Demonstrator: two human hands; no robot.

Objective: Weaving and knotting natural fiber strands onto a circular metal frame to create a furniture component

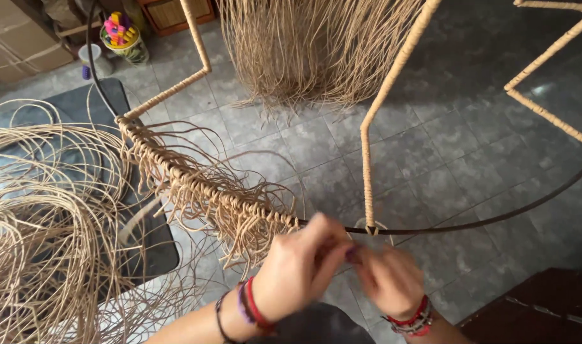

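Observation:
A dark metal hoop (495, 220) curves across the view, with tan rattan strands (195, 185) knotted along its left part, their loose ends hanging down. Rattan-wrapped frame legs (366, 165) rise from the hoop. My left hand (297, 267) and my right hand (390, 277) meet just below the hoop, near where a wrapped leg joins it. Both pinch a thin rattan strand (358, 251) between fingertips; the strand is blurred by motion. Bracelets circle both wrists.
A big loose pile of rattan strands (42, 223) lies on a dark mat (106, 102) at left. A hanging bundle of strands (310, 51) is at the top middle. A colourful container (122, 35) and boxes stand top left. Dark wooden furniture (546, 312) sits bottom right.

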